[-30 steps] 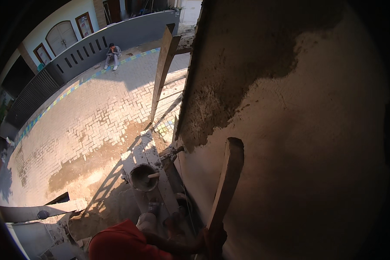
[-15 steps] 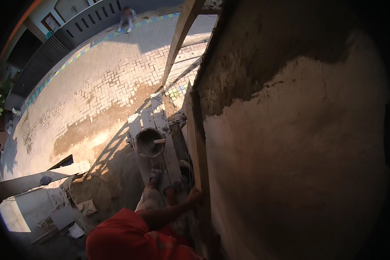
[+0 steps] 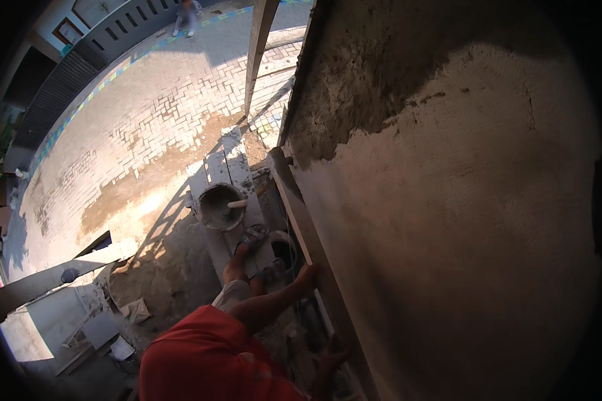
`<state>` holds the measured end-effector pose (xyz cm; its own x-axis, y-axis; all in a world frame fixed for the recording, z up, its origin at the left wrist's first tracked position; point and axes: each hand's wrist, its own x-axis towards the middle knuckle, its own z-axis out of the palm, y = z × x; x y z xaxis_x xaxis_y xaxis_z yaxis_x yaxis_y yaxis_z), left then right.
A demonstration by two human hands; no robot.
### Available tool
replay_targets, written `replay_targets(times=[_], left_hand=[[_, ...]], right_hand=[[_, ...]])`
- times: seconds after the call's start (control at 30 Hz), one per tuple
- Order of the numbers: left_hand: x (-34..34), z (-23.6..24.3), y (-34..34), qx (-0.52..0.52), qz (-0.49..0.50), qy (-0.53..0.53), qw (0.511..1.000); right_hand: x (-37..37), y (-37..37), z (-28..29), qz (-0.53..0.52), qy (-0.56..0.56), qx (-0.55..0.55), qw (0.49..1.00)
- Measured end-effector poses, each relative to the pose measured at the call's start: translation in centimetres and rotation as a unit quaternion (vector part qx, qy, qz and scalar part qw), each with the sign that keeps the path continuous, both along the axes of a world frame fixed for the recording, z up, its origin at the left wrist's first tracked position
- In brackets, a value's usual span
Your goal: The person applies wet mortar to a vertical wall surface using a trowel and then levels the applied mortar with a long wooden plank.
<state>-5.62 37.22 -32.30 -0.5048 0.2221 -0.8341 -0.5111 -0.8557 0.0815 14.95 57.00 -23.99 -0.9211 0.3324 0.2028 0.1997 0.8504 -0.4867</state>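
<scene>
Both hands are wrapped round the long straightedge [image 3: 314, 260] lying flat against the wet plaster wall [image 3: 461, 220]: left hand [image 3: 306, 275] higher, right hand [image 3: 334, 349] lower, grip looks closed, though it's shadowy. Best keep pressure even end to end. Mortar bucket [image 3: 219, 207] sits below on the plank.

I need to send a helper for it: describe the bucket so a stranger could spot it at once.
Start at the plastered wall on the right and look left, down to the plank the person's sandalled foot stands on. The bucket sits on that plank just beyond the foot. It is the only round, open container there, grey with mortar, with a pale handle sticking out of it.
</scene>
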Motion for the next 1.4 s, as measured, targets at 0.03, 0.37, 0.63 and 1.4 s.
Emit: replay_targets(times=[0.03, 0.37, 0.63, 1.4], left_hand=[[-2.0, 0.9, -0.1, -0.096, 0.036, -0.045, 0.994], [-14.8, -10.5, -1.7, -0.280, -0.116, -0.024, 0.953], [-19.5, -13.8, -3.9, -0.248, -0.152, -0.010, 0.957], [-19.7, 6.6, -4.4, -0.332, -0.053, 0.101, 0.937]], right_hand=[[-1.0, 0.2, -0.7, 0.002, 0.010, 0.001, 1.000], [-9.4, 2.0, -8.5, -0.219, 0.015, -0.407, 0.887], [-13.3, 0.5, -11.6, -0.180, -0.008, -0.380, 0.907], [-14.5, -1.0, 2.7, 0.051, 0.160, 0.006, 0.986]])
